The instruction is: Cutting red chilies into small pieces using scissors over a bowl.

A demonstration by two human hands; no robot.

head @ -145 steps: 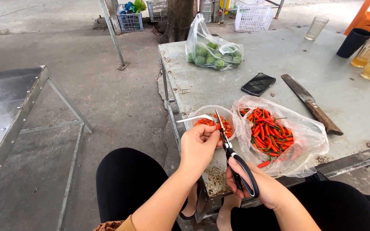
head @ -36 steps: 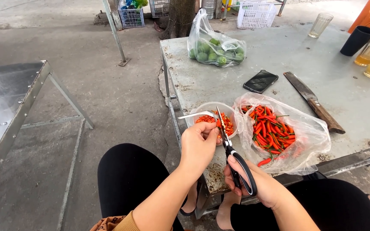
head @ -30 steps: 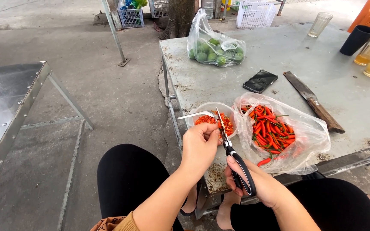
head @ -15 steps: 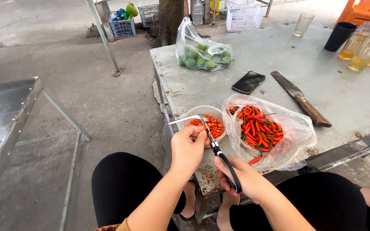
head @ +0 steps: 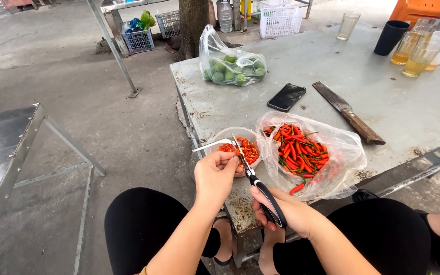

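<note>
My right hand (head: 281, 211) grips the black handles of a pair of scissors (head: 253, 181), whose blades are spread open over a small bowl (head: 232, 133) of cut red chilli pieces. My left hand (head: 216, 173) is pinched just beside the blades above the bowl's near rim; what it holds is hidden by the fingers. To the right of the bowl lies an open clear plastic bag of whole red chillies (head: 301, 153).
On the grey metal table (head: 393, 102) lie a black phone (head: 286, 97), a cleaver with a wooden handle (head: 350, 113), a bag of green limes (head: 230, 69) and several glasses and cups (head: 413, 46). A metal frame (head: 26, 153) stands at left; crates and a tree trunk behind.
The view has shifted so the table sits further left and lower in frame. Both hands stay at the bowl, the scissors still held over it.
</note>
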